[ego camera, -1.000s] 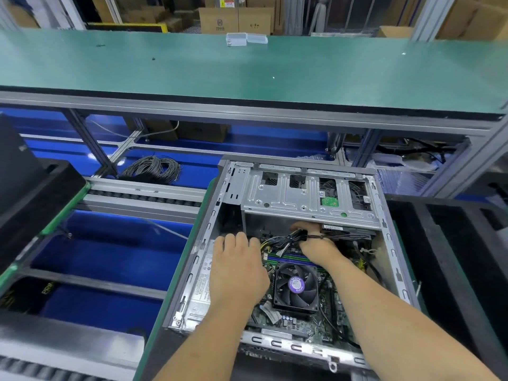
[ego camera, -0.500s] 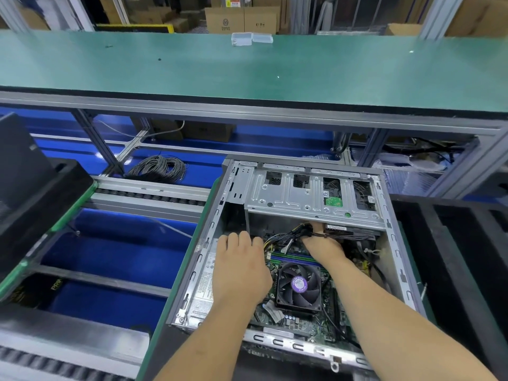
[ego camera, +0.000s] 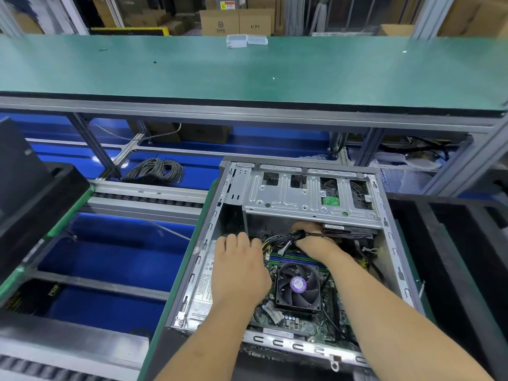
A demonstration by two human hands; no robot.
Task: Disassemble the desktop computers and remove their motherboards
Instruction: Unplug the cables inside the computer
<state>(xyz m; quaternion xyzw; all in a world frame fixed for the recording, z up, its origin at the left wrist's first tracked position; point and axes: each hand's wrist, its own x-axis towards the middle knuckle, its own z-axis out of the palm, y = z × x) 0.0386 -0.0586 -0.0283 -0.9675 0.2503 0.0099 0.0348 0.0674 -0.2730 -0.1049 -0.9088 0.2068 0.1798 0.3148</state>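
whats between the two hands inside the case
In the head view, a fan of yellow and black wires spans the gap between the left hand and the right hand, above the memory sticks.

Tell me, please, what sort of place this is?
Probably an electronics disassembly line in a warehouse: a green-topped workbench, a roller conveyor, stacked cardboard boxes behind, and an opened computer case.

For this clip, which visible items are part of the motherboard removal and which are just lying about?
In the job: open computer case; motherboard; CPU fan; cable bundle gripped by right hand; left hand resting inside.

Lying about: coiled wire; clear plastic boxes; cardboard boxes.
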